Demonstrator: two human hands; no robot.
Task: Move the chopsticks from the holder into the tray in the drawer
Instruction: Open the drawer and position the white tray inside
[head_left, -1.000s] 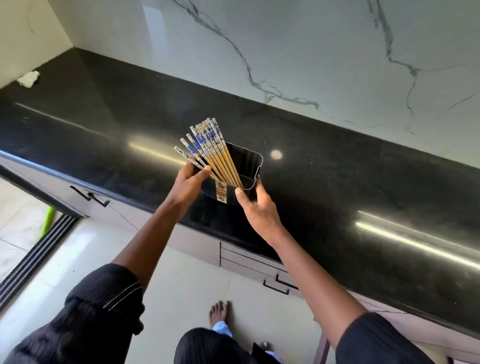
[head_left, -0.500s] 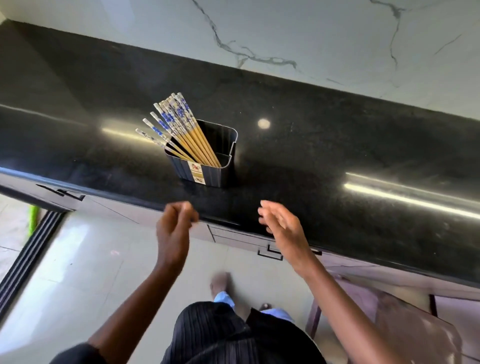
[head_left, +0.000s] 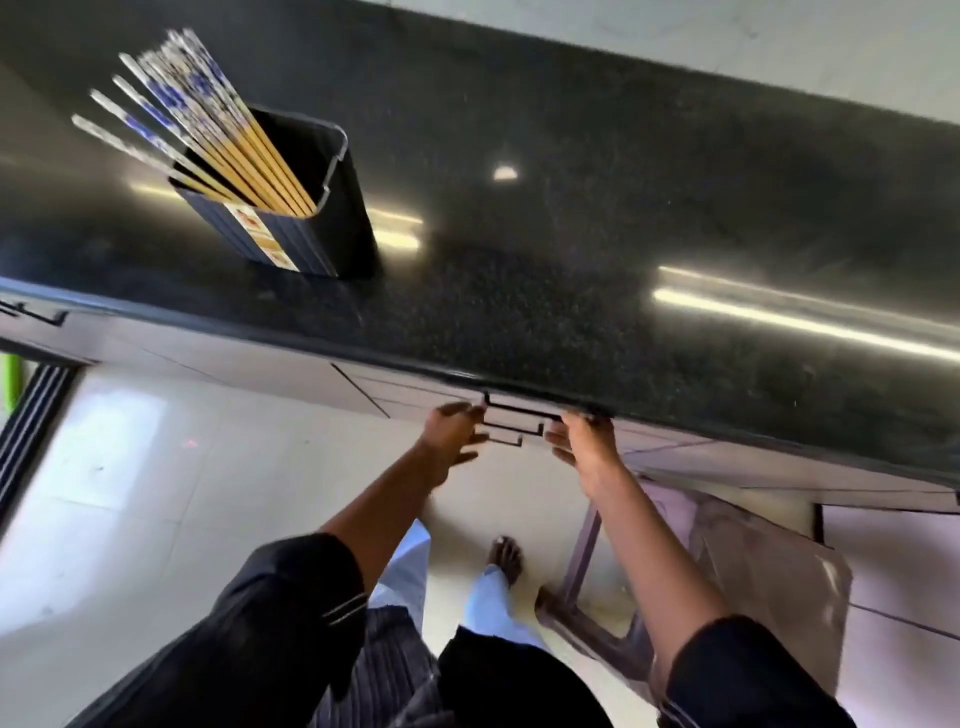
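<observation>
Several wooden chopsticks (head_left: 208, 130) with blue-and-white patterned tops lean to the left in a black ribbed holder (head_left: 306, 228). The holder stands on the black countertop (head_left: 571, 218) near its front edge. Below the counter edge are closed drawer fronts with thin black handles (head_left: 519, 413). My left hand (head_left: 449, 439) is at the left ends of these handles with its fingers apart. My right hand (head_left: 584, 441) reaches up to the right end of the top handle, and its fingertips are hidden under the counter edge. No tray is in sight.
A brownish plastic stool (head_left: 727, 571) stands on the light tiled floor (head_left: 156, 493) at the lower right, close to my legs and bare foot (head_left: 504, 553). Another cabinet handle (head_left: 36, 314) shows at the far left. A marble wall backs the counter.
Both hands have left the holder and dropped below the counter edge to the drawer handles. The view has tilted down and to the right.
</observation>
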